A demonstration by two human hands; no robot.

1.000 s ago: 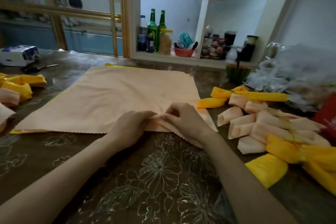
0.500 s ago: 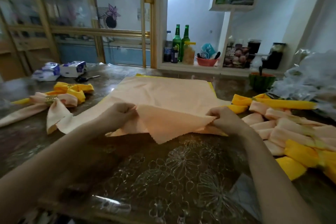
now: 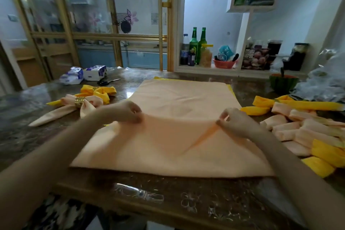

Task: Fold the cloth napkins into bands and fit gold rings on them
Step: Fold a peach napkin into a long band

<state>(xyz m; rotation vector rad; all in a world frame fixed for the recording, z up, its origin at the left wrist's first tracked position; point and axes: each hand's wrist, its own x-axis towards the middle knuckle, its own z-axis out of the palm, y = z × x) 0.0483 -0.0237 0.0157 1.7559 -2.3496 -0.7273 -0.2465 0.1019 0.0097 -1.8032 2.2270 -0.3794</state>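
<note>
A large peach cloth napkin [image 3: 173, 147] lies spread on the table in front of me, over a second peach cloth [image 3: 184, 97] with a yellow one peeking out beneath. My left hand [image 3: 128, 112] pinches the napkin's edge on the left. On the right, my right hand [image 3: 233, 121] pinches the same edge, which is lifted and stretched between both hands. A finished peach napkin with a gold ring [image 3: 79, 101] lies at the left, next to a yellow bow-shaped napkin [image 3: 99, 92].
A pile of folded peach and yellow napkins [image 3: 306, 132] fills the right side. Scissors [image 3: 107, 82] and tissue packs [image 3: 84, 74] sit at the far left. A watermelon-like bowl [image 3: 282, 83] and clear plastic bags [image 3: 324, 84] stand at the back right. Shelves with bottles [image 3: 197, 48] are behind.
My hands have moved apart from the near corner and drawn the top napkin toward me, spreading its edge wide. My head has risen, so more of the room shows.
</note>
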